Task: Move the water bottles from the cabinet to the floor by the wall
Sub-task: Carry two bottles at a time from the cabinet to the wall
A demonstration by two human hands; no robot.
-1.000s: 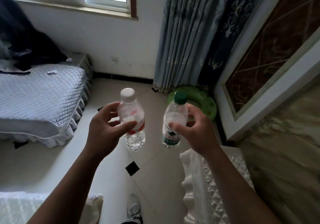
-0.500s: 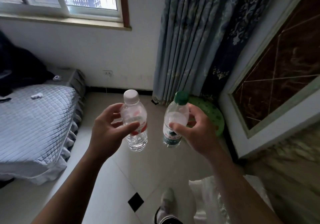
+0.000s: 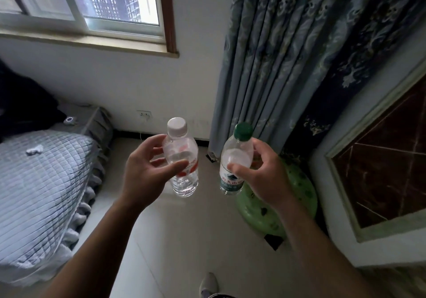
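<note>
Over tiled floor, left hand grips white-capped bottle, right hand green-capped bottle.

Open floor between bed and green inflatable ring

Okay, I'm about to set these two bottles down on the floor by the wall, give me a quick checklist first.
1. Left hand grips white-cap bottle: ok.
2. Right hand grips green-cap bottle: ok.
3. Bottles upright and apart: ok.
4. White cap and green cap on: ok.
5. Caps screwed tight: cannot tell.
6. Bare floor at the wall, between bed and curtain: ok.
</note>
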